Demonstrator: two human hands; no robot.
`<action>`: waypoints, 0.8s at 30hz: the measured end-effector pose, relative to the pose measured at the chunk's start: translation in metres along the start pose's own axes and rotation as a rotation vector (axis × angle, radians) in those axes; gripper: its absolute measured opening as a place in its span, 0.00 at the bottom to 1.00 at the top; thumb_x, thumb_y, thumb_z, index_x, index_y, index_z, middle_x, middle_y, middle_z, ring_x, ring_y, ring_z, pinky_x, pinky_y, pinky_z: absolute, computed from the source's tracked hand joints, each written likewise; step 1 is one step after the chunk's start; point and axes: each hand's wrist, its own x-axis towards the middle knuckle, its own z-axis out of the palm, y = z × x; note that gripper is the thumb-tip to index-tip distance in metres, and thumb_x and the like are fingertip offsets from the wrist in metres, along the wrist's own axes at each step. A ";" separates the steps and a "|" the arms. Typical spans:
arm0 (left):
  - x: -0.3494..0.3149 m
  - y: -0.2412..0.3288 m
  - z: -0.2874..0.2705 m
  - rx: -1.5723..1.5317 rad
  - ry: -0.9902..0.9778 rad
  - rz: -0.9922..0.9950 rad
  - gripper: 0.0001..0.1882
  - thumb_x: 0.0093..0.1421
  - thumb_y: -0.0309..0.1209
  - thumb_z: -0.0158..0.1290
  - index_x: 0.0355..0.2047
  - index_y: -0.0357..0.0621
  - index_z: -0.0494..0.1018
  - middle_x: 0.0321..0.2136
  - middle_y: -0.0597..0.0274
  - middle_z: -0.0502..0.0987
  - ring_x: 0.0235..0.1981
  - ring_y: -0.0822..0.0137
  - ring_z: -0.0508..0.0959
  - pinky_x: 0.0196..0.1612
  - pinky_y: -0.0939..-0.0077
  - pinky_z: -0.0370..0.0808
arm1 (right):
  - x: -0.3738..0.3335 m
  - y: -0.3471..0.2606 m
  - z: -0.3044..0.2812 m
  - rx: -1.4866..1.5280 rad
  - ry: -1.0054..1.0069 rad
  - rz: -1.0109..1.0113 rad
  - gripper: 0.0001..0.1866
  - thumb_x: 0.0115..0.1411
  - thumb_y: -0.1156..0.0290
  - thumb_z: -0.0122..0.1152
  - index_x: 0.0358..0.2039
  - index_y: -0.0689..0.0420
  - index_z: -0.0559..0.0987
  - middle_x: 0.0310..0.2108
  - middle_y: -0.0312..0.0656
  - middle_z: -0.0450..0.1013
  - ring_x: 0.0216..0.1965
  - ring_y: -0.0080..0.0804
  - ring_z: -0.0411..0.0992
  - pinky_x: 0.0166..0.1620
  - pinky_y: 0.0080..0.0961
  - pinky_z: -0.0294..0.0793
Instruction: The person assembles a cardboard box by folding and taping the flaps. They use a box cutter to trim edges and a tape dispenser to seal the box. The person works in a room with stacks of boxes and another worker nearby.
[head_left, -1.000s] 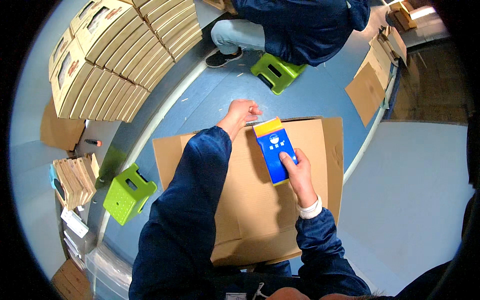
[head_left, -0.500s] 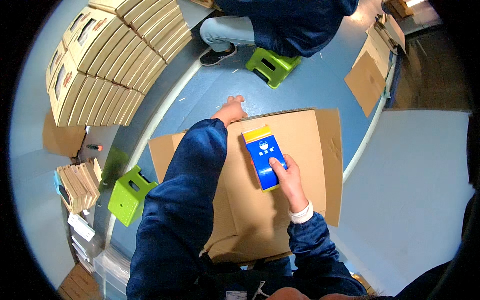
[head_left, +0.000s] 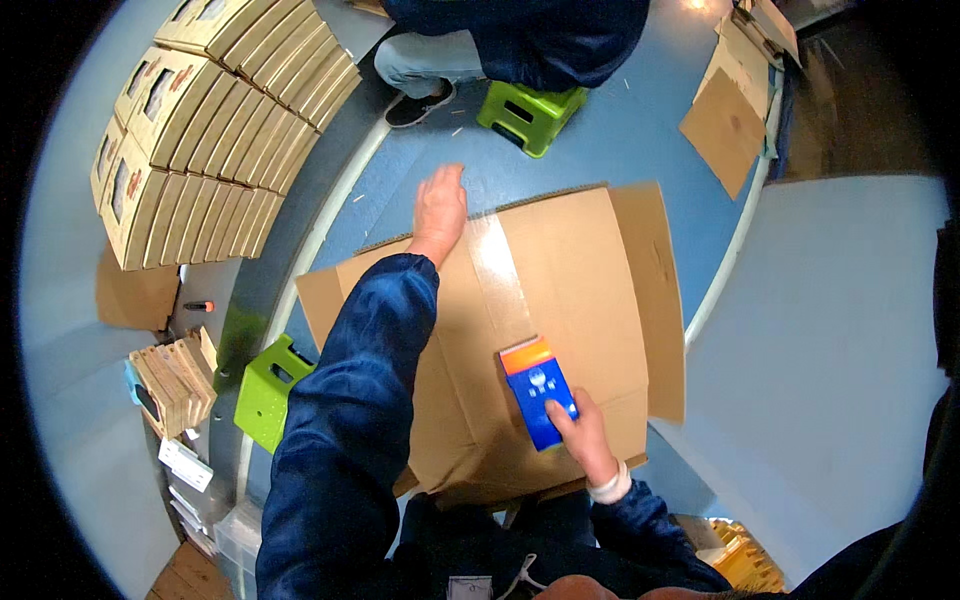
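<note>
A large brown cardboard carton [head_left: 570,290] lies before me with its side flaps spread out. My right hand [head_left: 585,437] is closed round a blue and orange tape dispenser [head_left: 548,412], its thumb on the blue side. From the dispenser a strip of clear shiny tape [head_left: 497,268] runs up the carton's face to its far edge. Over that far edge, left of the tape, rests my left hand [head_left: 440,212], its fingers stretched out and holding nothing; part of the fingers is hard to make out.
At the upper left rise stacks of cream boxes [head_left: 190,130]. One green stool [head_left: 268,395] stands left of my forearm; a person in dark clothes [head_left: 540,40] sits on another green stool [head_left: 530,115] ahead. Flattened cardboard [head_left: 722,130] leans at the upper right, beside a pale blue surface [head_left: 810,330].
My right hand has drawn the dispenser down toward me, laying out tape on the carton. My left hand has shifted left and flattened at the far edge.
</note>
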 end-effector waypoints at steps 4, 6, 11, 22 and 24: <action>-0.053 -0.005 0.002 0.041 0.092 0.050 0.24 0.57 0.25 0.51 0.55 0.38 0.65 0.57 0.42 0.64 0.58 0.44 0.65 0.60 0.53 0.61 | 0.029 0.013 0.009 -0.005 -0.065 0.002 0.18 0.60 0.59 0.62 0.40 0.63 0.76 0.32 0.52 0.77 0.34 0.39 0.77 0.39 0.34 0.75; -0.096 0.007 -0.026 0.027 0.191 0.046 0.27 0.56 0.24 0.52 0.57 0.37 0.63 0.59 0.41 0.62 0.59 0.41 0.63 0.62 0.50 0.59 | 0.028 0.018 0.015 -0.074 -0.026 -0.091 0.19 0.60 0.58 0.62 0.38 0.63 0.75 0.30 0.55 0.76 0.33 0.48 0.77 0.36 0.37 0.74; -0.269 0.045 -0.062 -0.010 -0.107 0.118 0.29 0.53 0.22 0.52 0.57 0.35 0.62 0.59 0.40 0.61 0.61 0.40 0.61 0.64 0.48 0.56 | 0.030 0.026 0.010 -0.119 0.035 -0.117 0.21 0.58 0.56 0.63 0.36 0.65 0.76 0.29 0.57 0.76 0.32 0.49 0.77 0.35 0.37 0.74; -0.523 0.178 -0.035 0.050 -0.769 0.127 0.45 0.45 0.38 0.65 0.63 0.52 0.59 0.66 0.45 0.54 0.67 0.39 0.54 0.65 0.32 0.48 | 0.038 0.035 0.016 -0.168 0.042 -0.157 0.29 0.58 0.48 0.61 0.32 0.69 0.77 0.27 0.60 0.76 0.32 0.53 0.77 0.35 0.41 0.74; -0.537 0.171 -0.023 0.089 -0.656 0.186 0.38 0.49 0.38 0.62 0.61 0.51 0.62 0.66 0.46 0.55 0.66 0.41 0.55 0.64 0.33 0.50 | 0.037 0.036 0.017 -0.153 0.038 -0.155 0.29 0.57 0.48 0.62 0.32 0.69 0.77 0.28 0.55 0.77 0.30 0.43 0.77 0.35 0.35 0.75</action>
